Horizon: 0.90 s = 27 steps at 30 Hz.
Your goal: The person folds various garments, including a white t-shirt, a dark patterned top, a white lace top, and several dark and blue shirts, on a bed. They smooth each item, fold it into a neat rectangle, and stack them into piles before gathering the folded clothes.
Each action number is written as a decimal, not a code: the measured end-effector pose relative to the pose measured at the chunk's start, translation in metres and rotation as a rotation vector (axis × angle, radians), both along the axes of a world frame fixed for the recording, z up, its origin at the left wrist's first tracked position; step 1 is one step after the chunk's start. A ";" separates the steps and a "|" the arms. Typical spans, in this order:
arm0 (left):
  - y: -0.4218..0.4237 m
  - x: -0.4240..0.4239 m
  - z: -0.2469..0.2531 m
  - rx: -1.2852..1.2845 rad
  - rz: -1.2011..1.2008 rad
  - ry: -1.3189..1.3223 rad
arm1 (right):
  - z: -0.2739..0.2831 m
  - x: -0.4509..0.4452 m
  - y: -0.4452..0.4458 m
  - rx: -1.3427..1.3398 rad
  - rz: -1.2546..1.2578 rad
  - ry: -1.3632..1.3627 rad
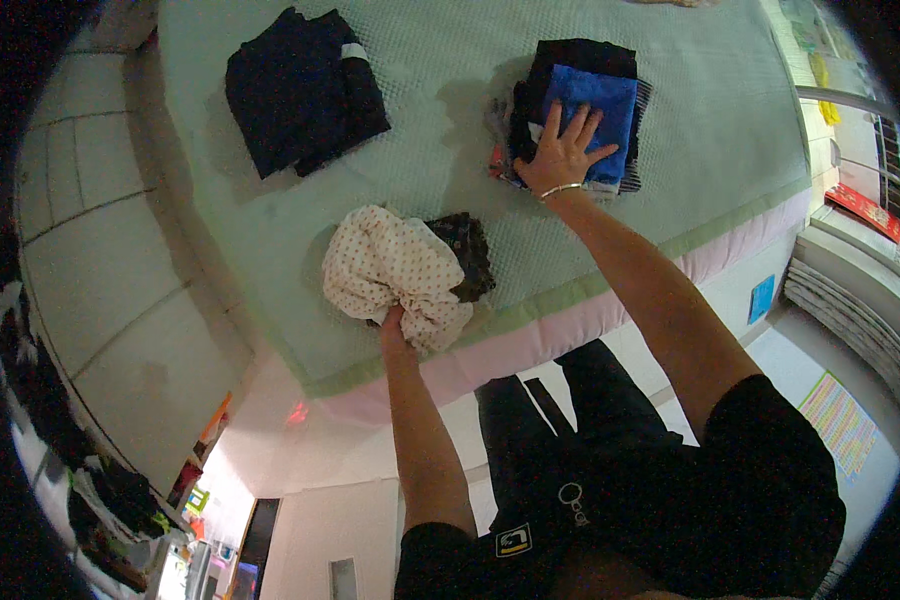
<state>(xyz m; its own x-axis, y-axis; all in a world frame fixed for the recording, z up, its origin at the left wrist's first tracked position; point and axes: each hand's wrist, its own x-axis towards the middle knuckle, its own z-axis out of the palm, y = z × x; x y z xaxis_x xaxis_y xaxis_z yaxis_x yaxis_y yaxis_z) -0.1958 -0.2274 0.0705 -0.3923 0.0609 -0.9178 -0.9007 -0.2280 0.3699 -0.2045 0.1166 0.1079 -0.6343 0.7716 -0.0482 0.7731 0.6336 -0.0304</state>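
Note:
My left hand (393,319) is sunk into a bunched white cloth with small reddish polka dots (394,255). The folds gather at the hand, and its fingers are hidden. Part of a dark patterned folded cloth (465,251) shows from beneath it. Fingers spread, my right hand (565,154) lies flat on a blue folded cloth (607,97), the top of a stack. Black folded fabric (589,52) and a striped garment (634,176) stick out under the blue one. Farther left lies a dark navy folded garment (304,97) with a white band.
The clothes rest on a bed with a pale green quilted cover (435,157) and a pink side edge (525,356). Panelled wardrobe-like doors (97,262) run along the left. At right are a shelf (855,247) with a red item (866,210) and a printed chart (840,424).

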 end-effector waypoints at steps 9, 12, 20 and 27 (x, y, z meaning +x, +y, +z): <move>-0.023 0.005 -0.029 0.134 0.046 -0.018 | 0.003 0.027 0.067 -0.238 0.099 0.021; 0.010 0.004 0.016 -0.037 -0.006 0.034 | 0.007 0.041 0.097 -0.336 0.080 0.059; -0.025 -0.001 -0.022 -0.317 0.051 -0.103 | -0.017 0.051 0.145 -0.442 0.227 0.171; -0.113 0.003 -0.023 -0.154 0.075 0.195 | -0.005 0.042 0.119 -0.453 0.208 0.170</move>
<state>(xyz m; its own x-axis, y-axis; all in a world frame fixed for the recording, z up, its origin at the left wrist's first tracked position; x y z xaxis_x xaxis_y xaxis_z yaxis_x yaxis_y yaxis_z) -0.1929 -0.3406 0.0474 -0.5607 -0.1093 -0.8208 -0.7918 -0.2190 0.5701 -0.1622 0.2355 0.1026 -0.7995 0.5545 -0.2311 0.5930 0.6672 -0.4507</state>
